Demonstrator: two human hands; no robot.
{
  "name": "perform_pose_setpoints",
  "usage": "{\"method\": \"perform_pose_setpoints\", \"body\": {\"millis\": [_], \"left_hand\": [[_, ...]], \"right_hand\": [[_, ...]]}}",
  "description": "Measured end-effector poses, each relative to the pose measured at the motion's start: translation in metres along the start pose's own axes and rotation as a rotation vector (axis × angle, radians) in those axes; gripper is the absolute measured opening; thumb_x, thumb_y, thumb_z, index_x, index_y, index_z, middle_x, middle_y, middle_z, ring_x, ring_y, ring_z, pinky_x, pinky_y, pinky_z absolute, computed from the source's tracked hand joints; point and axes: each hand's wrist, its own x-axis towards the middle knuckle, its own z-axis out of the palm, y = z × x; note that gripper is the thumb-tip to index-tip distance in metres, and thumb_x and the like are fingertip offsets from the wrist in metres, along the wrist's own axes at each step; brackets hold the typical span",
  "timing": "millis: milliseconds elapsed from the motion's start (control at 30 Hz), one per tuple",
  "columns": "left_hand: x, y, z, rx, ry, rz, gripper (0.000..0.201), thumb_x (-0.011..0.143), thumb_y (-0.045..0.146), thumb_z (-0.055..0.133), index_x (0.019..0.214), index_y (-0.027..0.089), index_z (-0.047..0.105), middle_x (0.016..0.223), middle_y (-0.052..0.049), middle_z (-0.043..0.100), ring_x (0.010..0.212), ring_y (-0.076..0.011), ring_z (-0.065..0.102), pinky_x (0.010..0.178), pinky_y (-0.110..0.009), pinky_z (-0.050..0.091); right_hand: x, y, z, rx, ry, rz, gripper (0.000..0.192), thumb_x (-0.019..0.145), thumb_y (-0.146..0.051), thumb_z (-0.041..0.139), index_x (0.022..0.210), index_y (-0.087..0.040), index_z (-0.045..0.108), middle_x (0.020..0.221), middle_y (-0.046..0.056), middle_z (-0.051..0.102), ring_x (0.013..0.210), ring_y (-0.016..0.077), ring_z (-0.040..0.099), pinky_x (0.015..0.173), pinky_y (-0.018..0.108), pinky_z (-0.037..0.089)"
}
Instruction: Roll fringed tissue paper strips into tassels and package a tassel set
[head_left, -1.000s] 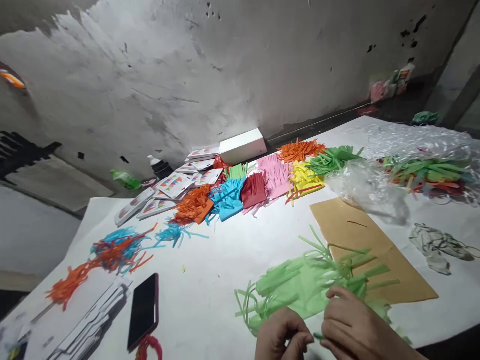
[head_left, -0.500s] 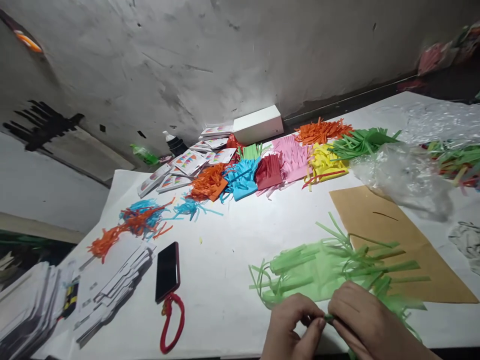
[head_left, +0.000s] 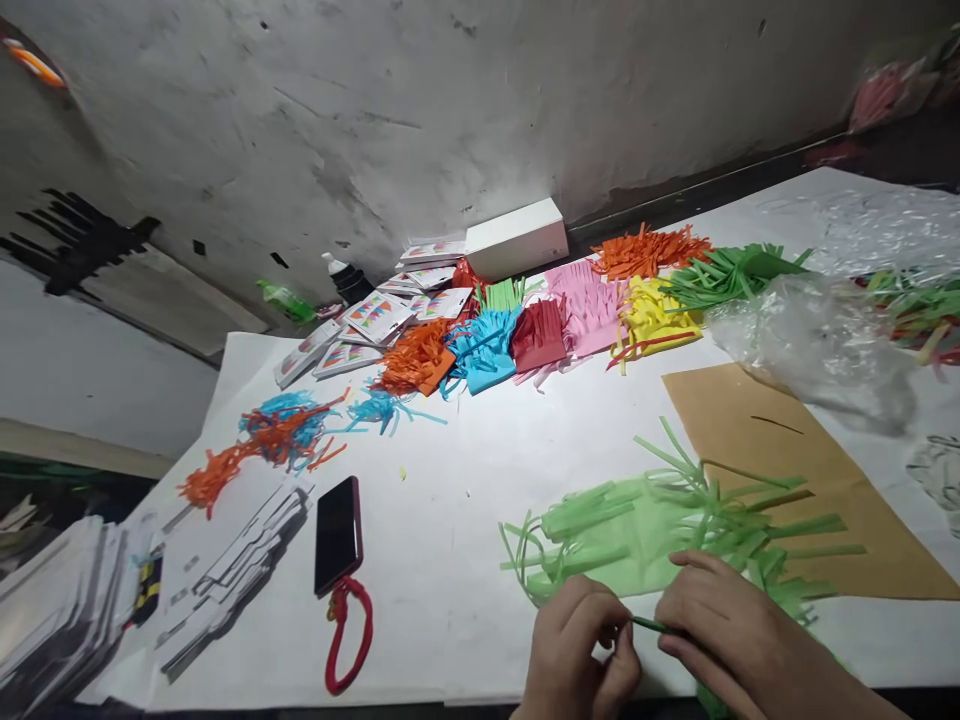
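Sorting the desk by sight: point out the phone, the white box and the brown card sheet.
phone (head_left: 338,534), head view, middle of its dark screen.
white box (head_left: 516,238), head view, its front face.
brown card sheet (head_left: 757,440), head view, bare upper part.

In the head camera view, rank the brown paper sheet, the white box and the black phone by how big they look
1. brown paper sheet, clearly largest.
2. white box.
3. black phone. The box and phone look close in size, and the phone lies nearer the camera, so that order is unsure.
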Motion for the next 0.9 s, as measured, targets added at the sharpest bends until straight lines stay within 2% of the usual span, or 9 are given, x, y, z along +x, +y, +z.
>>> {"method": "perform_pose_setpoints", "body": {"millis": [100, 200, 300, 367, 467, 567, 633, 733, 900], "left_hand": [[-0.005, -0.017, -0.032, -0.015, 0.181, -0.244, 0.011, 0.089, 0.015, 0.056, 0.082, 0.021, 0.061, 0.070, 0.001, 0.060, 0.063, -0.0140, 0.057, 0.059, -0.023, 0.047], [-0.006, -0.048, -0.085, -0.006, 0.514, -0.544, 0.010, 0.090, 0.028, 0.064, 0.083, 0.020, 0.064, 0.064, 0.003, 0.058, 0.062, -0.0142, 0.057, 0.063, -0.025, 0.050], [-0.007, -0.077, -0.126, 0.113, 0.713, -0.740, 0.030, 0.086, 0.043, 0.068, 0.104, 0.019, 0.065, 0.087, -0.002, 0.067, 0.071, -0.0179, 0.063, 0.069, -0.033, 0.056], [-0.012, -0.082, -0.128, 0.358, 0.732, -0.732, 0.049, 0.084, 0.046, 0.069, 0.124, 0.018, 0.060, 0.116, -0.010, 0.064, 0.094, -0.0263, 0.066, 0.084, -0.045, 0.057], [-0.022, -0.066, -0.087, 0.601, 0.534, -0.353, 0.044, 0.090, 0.032, 0.066, 0.131, 0.020, 0.056, 0.126, -0.013, 0.063, 0.115, -0.0300, 0.062, 0.097, -0.046, 0.053], [-0.025, -0.041, -0.023, 0.347, -0.186, 0.068, 0.031, 0.100, 0.026, 0.053, 0.129, 0.021, 0.059, 0.121, -0.012, 0.070, 0.111, -0.0238, 0.067, 0.094, -0.036, 0.056], [-0.021, -0.033, 0.007, 0.312, -0.435, 0.131, 0.042, 0.099, 0.042, 0.058, 0.134, 0.019, 0.057, 0.128, -0.014, 0.070, 0.119, -0.0286, 0.064, 0.105, -0.047, 0.051], [-0.013, -0.039, 0.019, 0.470, -0.472, -0.003, 0.059, 0.092, 0.047, 0.068, 0.139, 0.015, 0.053, 0.138, -0.019, 0.064, 0.127, -0.0355, 0.057, 0.104, -0.057, 0.048], [-0.011, -0.055, -0.001, 0.674, -0.354, -0.107, 0.041, 0.092, 0.017, 0.064, 0.133, 0.015, 0.059, 0.137, -0.017, 0.064, 0.117, -0.0349, 0.059, 0.094, -0.055, 0.050]], "right_hand": [[-0.008, 0.012, -0.003, -0.105, 0.107, 0.105, 0.035, 0.102, -0.034, 0.051, 0.134, -0.018, 0.054, 0.125, 0.010, 0.071, 0.118, 0.0208, 0.066, 0.100, 0.027, 0.054], [-0.018, 0.027, 0.007, -0.174, 0.208, 0.215, 0.036, 0.103, -0.029, 0.049, 0.137, -0.019, 0.055, 0.132, 0.009, 0.068, 0.122, 0.0193, 0.064, 0.096, 0.025, 0.056], [-0.025, 0.040, 0.028, -0.261, 0.110, 0.031, 0.032, 0.100, -0.019, 0.049, 0.129, -0.019, 0.063, 0.129, 0.009, 0.070, 0.120, 0.0224, 0.066, 0.101, 0.033, 0.056], [-0.027, 0.044, 0.042, -0.325, 0.062, -0.080, 0.031, 0.099, -0.014, 0.048, 0.124, -0.015, 0.066, 0.129, 0.011, 0.071, 0.120, 0.0251, 0.066, 0.102, 0.039, 0.055], [-0.028, 0.047, 0.056, -0.361, 0.102, -0.144, 0.030, 0.097, -0.005, 0.046, 0.112, -0.013, 0.071, 0.123, 0.012, 0.074, 0.120, 0.0245, 0.065, 0.109, 0.042, 0.048], [-0.029, 0.047, 0.063, -0.355, 0.115, -0.141, 0.029, 0.098, -0.006, 0.046, 0.110, -0.013, 0.071, 0.124, 0.011, 0.073, 0.124, 0.0233, 0.062, 0.117, 0.043, 0.037], [-0.033, 0.049, 0.065, -0.379, 0.129, -0.067, 0.028, 0.102, -0.016, 0.046, 0.116, -0.014, 0.070, 0.128, 0.011, 0.071, 0.127, 0.0250, 0.060, 0.118, 0.045, 0.032], [-0.045, 0.056, 0.060, -0.498, 0.168, 0.144, 0.037, 0.105, -0.035, 0.045, 0.128, -0.013, 0.065, 0.138, 0.016, 0.065, 0.126, 0.0327, 0.060, 0.113, 0.055, 0.033], [-0.064, 0.058, 0.032, -0.655, 0.285, 0.386, 0.043, 0.099, -0.032, 0.059, 0.136, -0.011, 0.059, 0.144, 0.024, 0.057, 0.117, 0.0410, 0.064, 0.100, 0.059, 0.043]]}}
